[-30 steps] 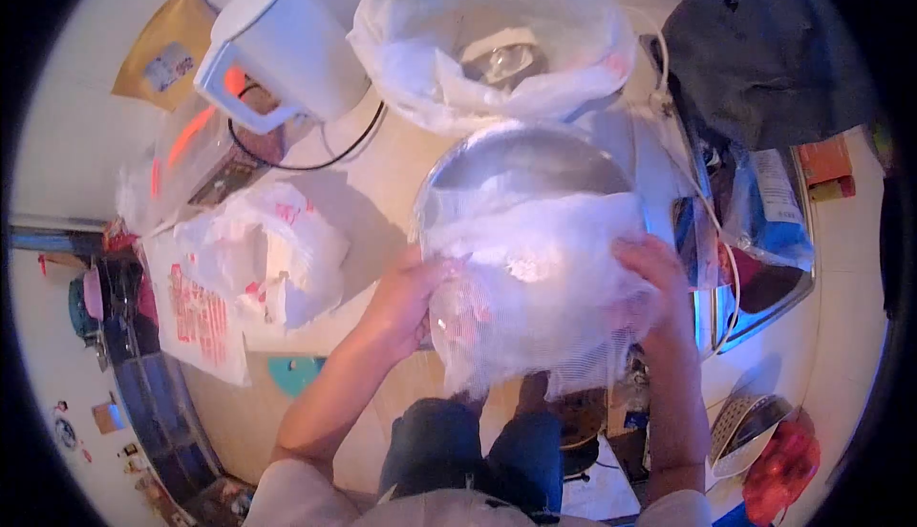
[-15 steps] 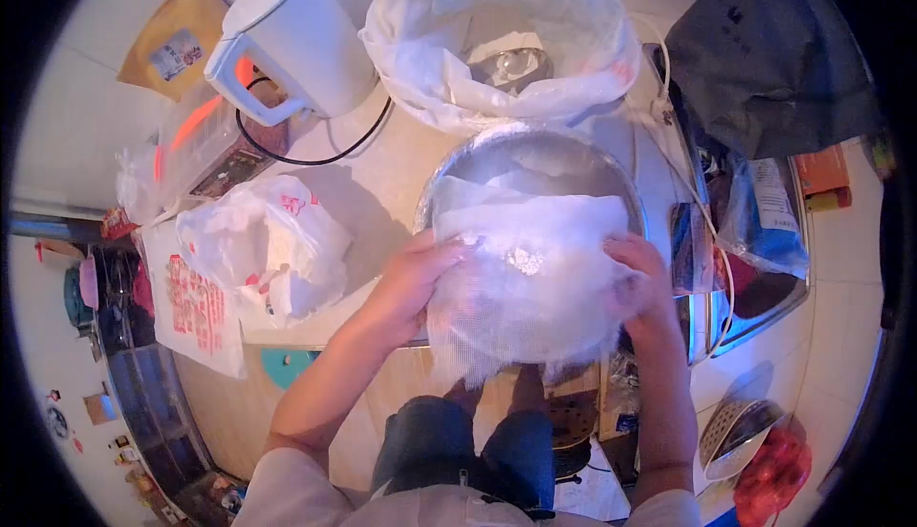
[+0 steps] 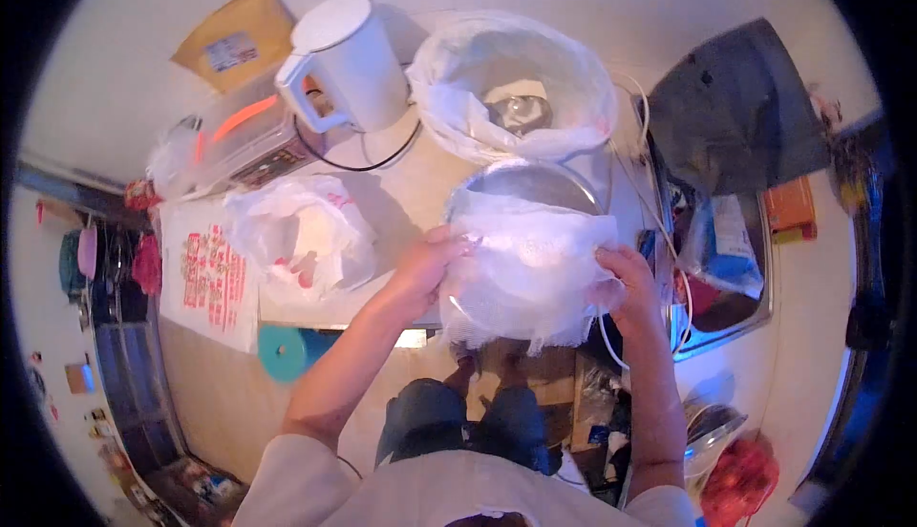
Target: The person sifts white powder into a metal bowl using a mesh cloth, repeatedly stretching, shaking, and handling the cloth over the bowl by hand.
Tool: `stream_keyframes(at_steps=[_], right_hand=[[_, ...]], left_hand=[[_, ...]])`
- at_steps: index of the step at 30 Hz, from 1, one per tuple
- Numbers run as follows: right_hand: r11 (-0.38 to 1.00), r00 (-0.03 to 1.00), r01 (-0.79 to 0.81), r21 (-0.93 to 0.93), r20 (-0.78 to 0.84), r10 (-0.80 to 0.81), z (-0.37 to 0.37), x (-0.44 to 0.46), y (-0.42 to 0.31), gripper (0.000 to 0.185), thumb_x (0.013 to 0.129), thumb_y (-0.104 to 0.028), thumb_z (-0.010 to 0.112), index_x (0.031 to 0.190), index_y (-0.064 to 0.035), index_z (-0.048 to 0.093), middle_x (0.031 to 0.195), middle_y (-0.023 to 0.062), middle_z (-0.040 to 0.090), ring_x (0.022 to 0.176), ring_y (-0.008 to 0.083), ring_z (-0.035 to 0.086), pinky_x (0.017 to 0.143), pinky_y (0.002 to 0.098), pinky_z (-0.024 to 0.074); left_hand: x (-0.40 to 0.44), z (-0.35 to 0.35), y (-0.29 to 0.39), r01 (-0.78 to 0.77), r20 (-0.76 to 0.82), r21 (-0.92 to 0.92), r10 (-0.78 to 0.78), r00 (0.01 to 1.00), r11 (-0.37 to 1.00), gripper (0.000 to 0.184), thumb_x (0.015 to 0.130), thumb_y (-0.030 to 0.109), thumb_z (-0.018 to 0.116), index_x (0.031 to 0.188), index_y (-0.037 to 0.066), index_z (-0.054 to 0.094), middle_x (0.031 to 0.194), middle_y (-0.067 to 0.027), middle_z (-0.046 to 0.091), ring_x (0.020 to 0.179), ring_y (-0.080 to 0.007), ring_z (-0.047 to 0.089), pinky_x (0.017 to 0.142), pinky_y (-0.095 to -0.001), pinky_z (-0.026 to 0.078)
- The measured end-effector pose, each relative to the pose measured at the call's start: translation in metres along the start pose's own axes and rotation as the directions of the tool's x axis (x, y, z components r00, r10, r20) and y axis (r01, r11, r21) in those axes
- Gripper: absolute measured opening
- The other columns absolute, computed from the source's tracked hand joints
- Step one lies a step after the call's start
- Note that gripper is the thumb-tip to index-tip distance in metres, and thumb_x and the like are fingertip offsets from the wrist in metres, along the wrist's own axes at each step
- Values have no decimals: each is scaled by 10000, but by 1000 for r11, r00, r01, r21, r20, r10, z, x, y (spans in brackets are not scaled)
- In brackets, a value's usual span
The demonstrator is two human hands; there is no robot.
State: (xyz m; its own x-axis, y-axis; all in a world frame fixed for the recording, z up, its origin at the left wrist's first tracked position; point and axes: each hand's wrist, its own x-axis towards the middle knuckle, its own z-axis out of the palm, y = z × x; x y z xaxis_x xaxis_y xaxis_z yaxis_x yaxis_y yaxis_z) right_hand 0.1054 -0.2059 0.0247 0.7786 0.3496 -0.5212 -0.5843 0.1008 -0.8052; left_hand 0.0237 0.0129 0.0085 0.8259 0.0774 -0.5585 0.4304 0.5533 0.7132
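Observation:
A white gauze cloth (image 3: 531, 258) hangs stretched between my two hands, with an open mesh along its lower edge. Gripping its left edge, my left hand (image 3: 425, 267) has its fingers closed. My right hand (image 3: 629, 284) pinches the opposite edge. Beneath and behind the cloth stands a round metal basin (image 3: 546, 186); its far rim shows, while the cloth hides the near side. Whitish, bright matter shows through the middle of the cloth, but I cannot make out what it is. An opened white plastic bag (image 3: 339, 231) lies left of my left hand.
A large bag-lined container (image 3: 587, 97) with a shiny round thing inside stands behind the basin. A white electric kettle (image 3: 358, 73), a lidded plastic box (image 3: 258, 145) and a yellow packet (image 3: 250, 31) are at back left. On the right are a sink (image 3: 731, 328) and a white cord (image 3: 659, 212).
My view has shifted, so the counter things appear smaller and displaced. Both hands keep hold of the gauze cloth over the basin.

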Motion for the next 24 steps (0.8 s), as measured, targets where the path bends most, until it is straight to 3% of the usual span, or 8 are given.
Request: stream_keyframes(at_steps=[3, 5, 6, 8, 11, 14, 21, 24], right_hand=[[989, 994, -40, -142, 93, 53, 6, 11, -4, 325, 607, -146, 604, 878, 9, 514, 927, 90, 452, 854, 197, 479, 709, 283, 420], [958, 960, 154, -242, 266, -87, 29, 21, -12, 221, 701, -119, 493, 877, 15, 506, 763, 73, 531, 658, 158, 535, 536, 256, 476], [871, 886, 380, -312, 394, -245, 47, 21, -17, 220, 699, -112, 495, 878, 16, 506, 769, 74, 529, 678, 159, 532, 557, 255, 473], [548, 592, 779, -305, 645, -483, 87, 19, -29, 219, 695, -99, 499, 879, 19, 508, 781, 77, 526, 717, 160, 526, 599, 251, 467], [820, 669, 549, -159, 672, -318, 153, 19, -36, 227, 700, -84, 503, 899, 24, 500, 811, 80, 524, 766, 146, 512, 624, 236, 446], [925, 730, 225, -305, 682, 47, 210, 33, -29, 236, 713, -86, 501, 919, 28, 491, 823, 80, 528, 750, 138, 514, 596, 235, 437], [838, 751, 285, -465, 651, 106, 271, 51, 11, 233, 725, -116, 496, 906, 31, 505, 784, 66, 551, 641, 138, 532, 574, 253, 430], [647, 738, 553, -524, 670, -88, 287, 66, 29, 242, 718, -137, 509, 920, -5, 522, 789, 68, 559, 658, 148, 531, 604, 279, 432]], left_hand=[[-9, -18, -8, -50, -17, -37, 49, 999, 998, 193, 759, 134, 456, 916, 22, 467, 806, -66, 533, 717, -121, 531, 563, -236, 455], [-27, -29, 6, -148, -71, -55, 144, 987, 987, 189, 760, 134, 454, 910, 21, 468, 804, -65, 533, 700, -123, 533, 539, -239, 458], [-38, -31, 15, -206, -122, -53, 198, 973, 977, 185, 760, 134, 453, 905, 20, 469, 801, -64, 533, 688, -123, 534, 528, -240, 458], [-58, -46, 33, -315, -223, -46, 298, 928, 948, 183, 760, 135, 451, 899, 17, 472, 795, -63, 532, 667, -127, 537, 512, -240, 457], [-82, -75, 53, -432, -296, -21, 407, 864, 902, 194, 762, 142, 445, 902, 10, 471, 794, -67, 528, 642, -140, 544, 499, -237, 455], [-100, -102, 60, -484, -296, 17, 467, 833, 875, 213, 762, 158, 447, 916, 11, 465, 789, -63, 525, 630, -143, 544, 502, -229, 451], [-101, -191, 41, -442, -378, -28, 400, 835, 897, 328, 749, 240, 459, 987, 14, 445, 846, -60, 520, 721, -138, 528, 630, -246, 444], [-78, -219, 22, -469, -450, 6, 421, 788, 883, 382, 736, 231, 474, 1061, 45, 397, 933, -64, 485, 899, -174, 467, 776, -277, 377]])
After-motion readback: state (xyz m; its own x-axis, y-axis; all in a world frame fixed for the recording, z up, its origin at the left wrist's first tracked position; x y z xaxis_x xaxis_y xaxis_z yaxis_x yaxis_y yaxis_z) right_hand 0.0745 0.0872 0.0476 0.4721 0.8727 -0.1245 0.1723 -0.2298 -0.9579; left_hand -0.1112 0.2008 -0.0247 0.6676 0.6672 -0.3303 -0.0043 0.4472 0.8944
